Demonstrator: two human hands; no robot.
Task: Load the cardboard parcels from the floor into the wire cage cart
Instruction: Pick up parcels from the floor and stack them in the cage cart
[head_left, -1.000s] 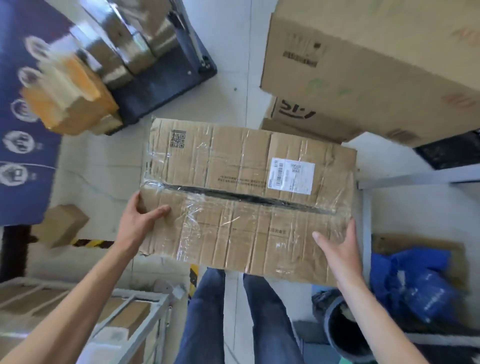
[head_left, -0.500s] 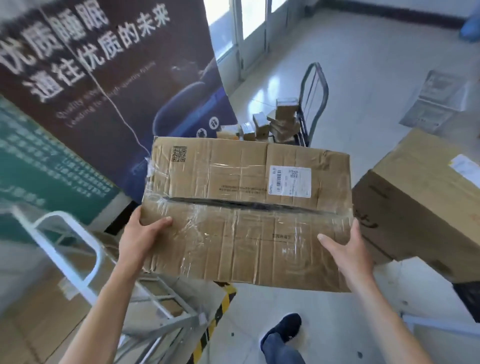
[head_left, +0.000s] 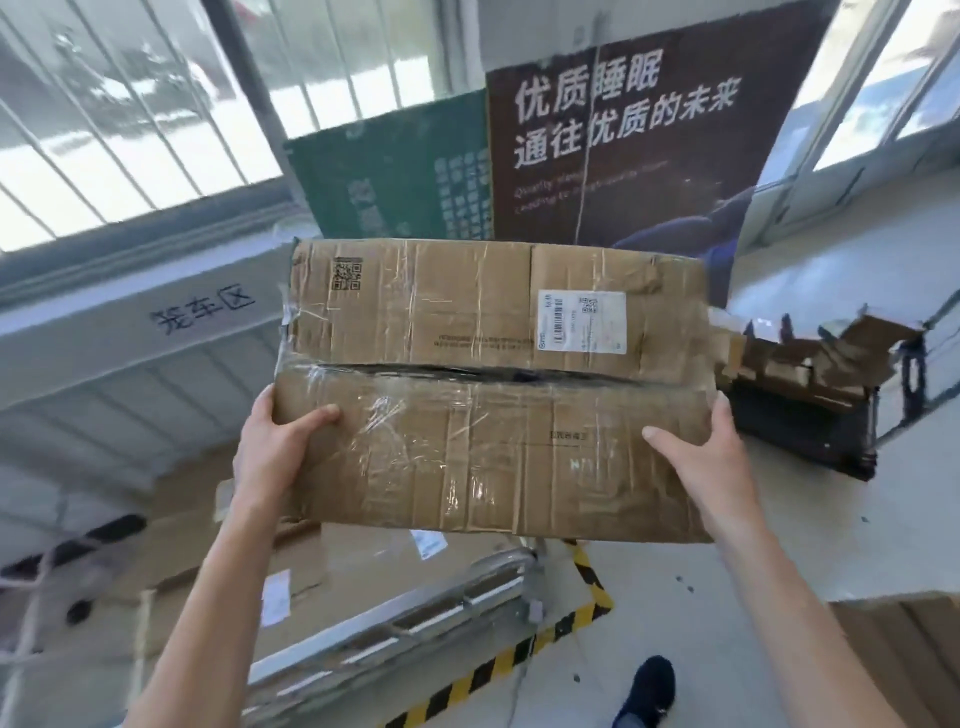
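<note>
I hold a wide, flat cardboard parcel in the air in front of me, wrapped in clear tape, with a white label on its right half and a dark seam across its middle. My left hand grips its left edge, thumb on top. My right hand grips its right edge. Below the parcel, at lower left, stands the wire cage cart with its metal top rail. Cardboard parcels lie inside it.
A green board and a dark poster lean against barred windows behind. A dark trolley with small boxes stands at right. Yellow-black floor tape runs beside the cart. My shoe is at the bottom.
I have turned left and lifted my view: the big boxes at right have left the frame, and the cage cart with its parcels now lies under the held parcel. Both hands keep their grip.
</note>
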